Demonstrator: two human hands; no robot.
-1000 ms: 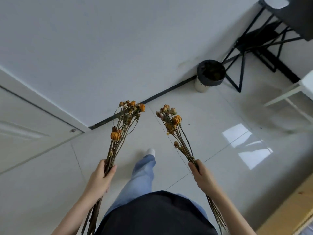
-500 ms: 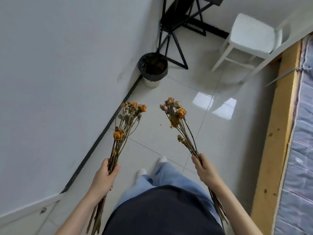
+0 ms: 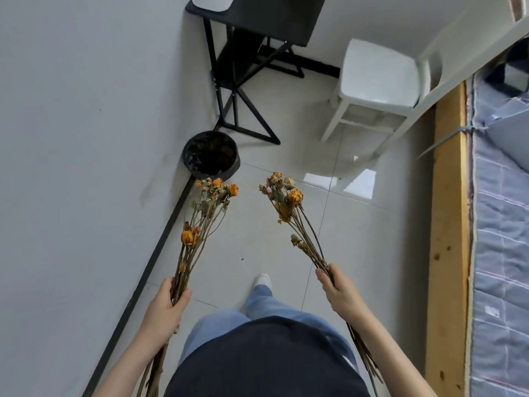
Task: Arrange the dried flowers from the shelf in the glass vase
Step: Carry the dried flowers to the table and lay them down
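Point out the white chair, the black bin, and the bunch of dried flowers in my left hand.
white chair (image 3: pixel 378 78), head view, on the seat.
black bin (image 3: pixel 230 173), head view, on its outer wall.
left-hand flower bunch (image 3: pixel 189 237), head view, on the lower orange bloom.

The floor (image 3: pixel 257 233) is smooth, glossy pale tile and the wall (image 3: pixel 86 138) is matt paint. The dried flowers (image 3: pixel 289 199) look papery on rough, woody stems. The chair (image 3: pixel 378 73) is glossy white, the desk (image 3: pixel 274 15) matt black, the bin (image 3: pixel 211 156) lined with crinkled black plastic, the bed frame (image 3: pixel 449 224) bare knotty wood, and the mattress (image 3: pixel 503 253) quilted cloth.
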